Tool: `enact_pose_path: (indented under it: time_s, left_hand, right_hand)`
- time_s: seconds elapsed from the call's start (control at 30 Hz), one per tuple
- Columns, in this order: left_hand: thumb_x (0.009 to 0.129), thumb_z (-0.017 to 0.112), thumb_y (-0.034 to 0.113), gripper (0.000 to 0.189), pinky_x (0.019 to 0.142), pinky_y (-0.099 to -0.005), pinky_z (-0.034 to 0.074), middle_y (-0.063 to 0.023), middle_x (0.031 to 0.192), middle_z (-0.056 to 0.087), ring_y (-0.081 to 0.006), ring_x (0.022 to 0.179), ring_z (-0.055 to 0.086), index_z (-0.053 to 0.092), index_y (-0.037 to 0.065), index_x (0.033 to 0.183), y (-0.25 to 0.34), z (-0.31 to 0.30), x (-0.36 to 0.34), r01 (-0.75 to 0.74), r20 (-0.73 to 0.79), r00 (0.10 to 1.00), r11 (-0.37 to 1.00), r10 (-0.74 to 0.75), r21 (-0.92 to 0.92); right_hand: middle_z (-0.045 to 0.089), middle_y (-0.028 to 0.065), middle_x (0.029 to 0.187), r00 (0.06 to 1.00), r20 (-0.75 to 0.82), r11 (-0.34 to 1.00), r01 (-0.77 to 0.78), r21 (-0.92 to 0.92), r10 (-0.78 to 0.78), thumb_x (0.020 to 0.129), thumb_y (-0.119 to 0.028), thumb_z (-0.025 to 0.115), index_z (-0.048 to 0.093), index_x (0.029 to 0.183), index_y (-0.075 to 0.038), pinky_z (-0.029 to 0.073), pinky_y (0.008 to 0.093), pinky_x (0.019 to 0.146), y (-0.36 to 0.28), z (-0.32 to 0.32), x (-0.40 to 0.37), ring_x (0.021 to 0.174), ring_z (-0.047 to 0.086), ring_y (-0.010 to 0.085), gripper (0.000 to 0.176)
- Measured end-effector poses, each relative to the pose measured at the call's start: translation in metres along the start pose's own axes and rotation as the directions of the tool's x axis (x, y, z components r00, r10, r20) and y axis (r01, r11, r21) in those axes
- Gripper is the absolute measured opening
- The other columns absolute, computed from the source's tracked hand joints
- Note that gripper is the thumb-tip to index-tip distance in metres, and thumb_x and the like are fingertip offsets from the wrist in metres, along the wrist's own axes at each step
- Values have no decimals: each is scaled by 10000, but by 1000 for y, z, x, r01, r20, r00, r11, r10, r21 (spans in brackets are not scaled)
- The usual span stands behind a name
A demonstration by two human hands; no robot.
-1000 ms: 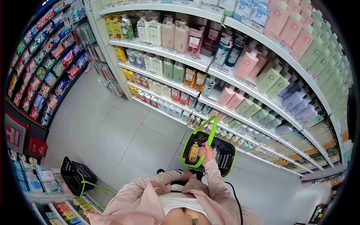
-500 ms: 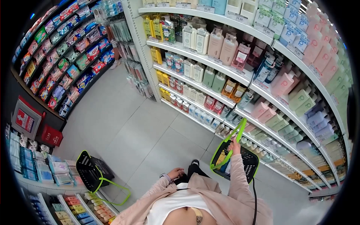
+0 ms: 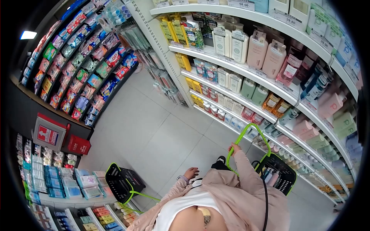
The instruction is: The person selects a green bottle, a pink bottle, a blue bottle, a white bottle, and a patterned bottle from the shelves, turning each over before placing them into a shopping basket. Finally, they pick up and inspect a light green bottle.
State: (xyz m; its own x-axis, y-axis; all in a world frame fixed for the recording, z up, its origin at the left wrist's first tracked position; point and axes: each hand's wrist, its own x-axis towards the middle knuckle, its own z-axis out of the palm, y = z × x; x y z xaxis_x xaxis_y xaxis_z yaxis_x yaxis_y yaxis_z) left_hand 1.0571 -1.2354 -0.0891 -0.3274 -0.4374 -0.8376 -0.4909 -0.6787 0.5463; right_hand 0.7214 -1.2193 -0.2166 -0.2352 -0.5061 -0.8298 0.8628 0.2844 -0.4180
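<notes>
Basket handle [image 3: 253,124], bright green, sits in the closed right hand [image 3: 234,148], gripped on one side of the loop rather than at its top. That off-centre hold could let the black basket [image 3: 283,175] swing or tilt, sliding the items [image 3: 273,179] inside towards one corner. Its outer rim is near the shelf's bottom edge [image 3: 216,119], so a swing could knock bottles there. A black cord [image 3: 266,200] passes close by and might snag. The left hand [image 3: 191,173] is empty, fingers loosely spread; a second basket [image 3: 123,183] stands beyond it.
</notes>
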Motion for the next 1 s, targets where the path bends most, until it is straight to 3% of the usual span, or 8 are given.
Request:
enact_pose_path:
  time_s: [0.17, 0.23, 0.43, 0.5, 0.57, 0.63, 0.83, 1.0]
  left_hand:
    - [844, 483, 224, 386, 795, -314, 445, -98, 1117, 558, -208, 953, 562, 468, 60, 1193, 46, -14, 45, 16, 13, 1000, 1000, -16, -19]
    - [855, 483, 208, 329, 639, -257, 473, -82, 1028, 591, -161, 780, 576, 486, 74, 1155, 57, -13, 62, 18, 83, 997, 981, -2, -192]
    - [848, 502, 203, 315, 637, -246, 467, -60, 993, 595, -138, 765, 575, 500, 84, 1140, 88, -36, 127, 0, 265, 964, 999, 10, -39]
    - [847, 486, 163, 342, 743, -284, 483, -112, 1026, 585, -198, 861, 584, 460, 14, 1154, 102, -56, 146, -374, 426, 876, 877, 226, 303]
    - [863, 461, 175, 331, 710, -261, 481, -107, 1018, 590, -176, 844, 583, 466, 19, 1154, 124, -69, 163, -330, 402, 890, 913, 215, 242]
    - [869, 451, 189, 335, 693, -255, 478, -105, 1019, 593, -168, 831, 583, 467, 21, 1159, 184, -77, 149, -26, 312, 950, 989, -21, 147]
    - [856, 476, 226, 325, 726, -278, 468, -81, 1019, 587, -165, 841, 572, 491, 56, 1133, 270, -137, 189, -78, 385, 923, 974, -10, 212]
    - [849, 501, 256, 314, 746, -296, 451, -61, 1031, 585, -161, 856, 570, 503, 107, 1126, 289, -163, 213, -86, 435, 897, 935, -77, 343]
  right_hand:
    - [547, 67, 671, 991, -105, 992, -90, -89, 80, 813, -235, 586, 511, 788, -86, 464, 327, 524, -13, 6, 7, 586, 549, 198, 169]
    - [547, 75, 673, 985, -128, 979, -139, -150, 120, 809, -213, 583, 515, 805, -78, 470, 335, 542, -13, 1, -3, 611, 555, 203, 151]
    - [565, 68, 703, 983, -174, 996, -45, 80, 59, 784, -181, 589, 535, 819, -78, 468, 318, 558, -19, 6, 9, 645, 560, 198, 121]
    - [562, 53, 694, 963, -266, 995, -8, 99, 34, 770, -152, 586, 540, 812, -94, 471, 296, 553, -12, 14, 12, 609, 553, 192, 85]
    - [556, 50, 687, 954, -298, 993, 13, 120, 24, 763, -136, 582, 544, 825, -94, 473, 291, 537, 5, -4, 39, 599, 551, 185, 84]
    - [550, 47, 679, 941, -339, 988, 37, 148, 16, 757, -120, 579, 548, 839, -94, 474, 286, 522, 15, 3, 43, 590, 549, 178, 91]
    - [544, 18, 685, 755, -627, 949, 304, 78, -190, 763, -109, 555, 575, 921, -77, 450, 279, 464, 40, 32, 14, 566, 528, 132, 162]
    - [579, 21, 733, 708, -689, 978, 208, -9, -157, 738, -166, 604, 616, 895, -70, 467, 275, 513, 84, 67, 14, 633, 559, 129, 185]
